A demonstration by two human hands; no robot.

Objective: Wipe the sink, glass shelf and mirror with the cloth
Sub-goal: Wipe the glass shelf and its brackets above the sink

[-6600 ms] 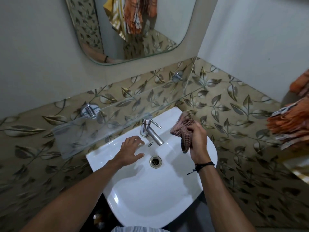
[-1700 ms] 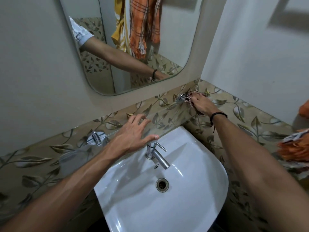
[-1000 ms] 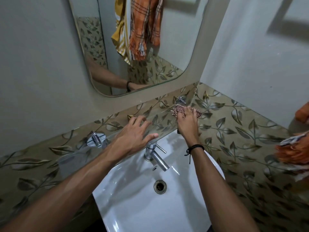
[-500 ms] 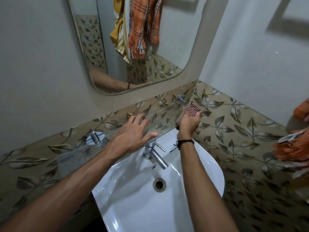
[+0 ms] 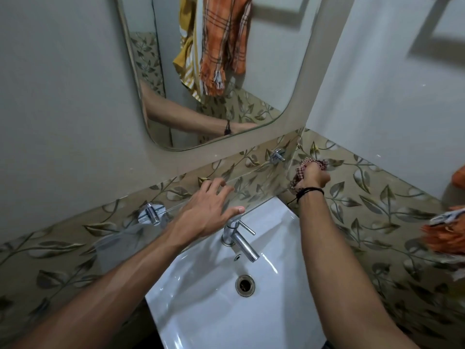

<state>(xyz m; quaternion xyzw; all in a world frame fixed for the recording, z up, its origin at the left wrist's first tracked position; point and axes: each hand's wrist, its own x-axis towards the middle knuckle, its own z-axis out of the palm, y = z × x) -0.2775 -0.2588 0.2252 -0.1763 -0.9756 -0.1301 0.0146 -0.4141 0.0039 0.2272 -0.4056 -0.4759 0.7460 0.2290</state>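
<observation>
White sink (image 5: pixel 214 313), red-checked cloth (image 5: pixel 301 170), leaf-patterned tiles (image 5: pixel 364 197)

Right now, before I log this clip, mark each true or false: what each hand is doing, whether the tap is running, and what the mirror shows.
1. The right hand grips the cloth at the right end of the glass shelf, near the corner. True.
2. The left hand holds the lever of the tap. False: it rests flat on the glass shelf, above the tap.
3. Water is running from the tap into the sink. False: no stream leaves the spout.
4. An orange towel shows reflected in the mirror. True.
</observation>
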